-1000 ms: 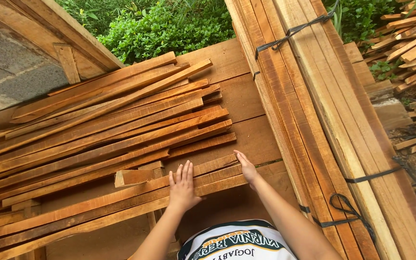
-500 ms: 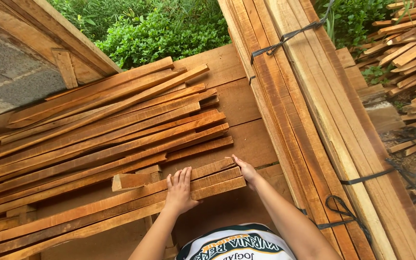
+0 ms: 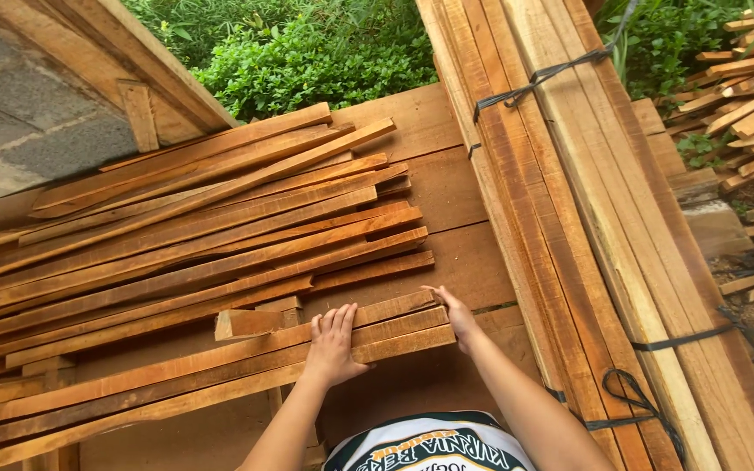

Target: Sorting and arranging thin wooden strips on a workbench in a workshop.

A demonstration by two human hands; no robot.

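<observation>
Since the earlier frame both hands have barely shifted, staying on the nearest wooden slats (image 3: 220,371) at the near edge of the table (image 3: 447,187). The left hand (image 3: 333,344) lies flat on top of them, fingers spread. The right hand (image 3: 457,316) presses against their right ends, fingers together. More slats (image 3: 194,235) are piled across the table's left side. A strapped bundle of long boards (image 3: 586,218) runs along its right edge.
</observation>
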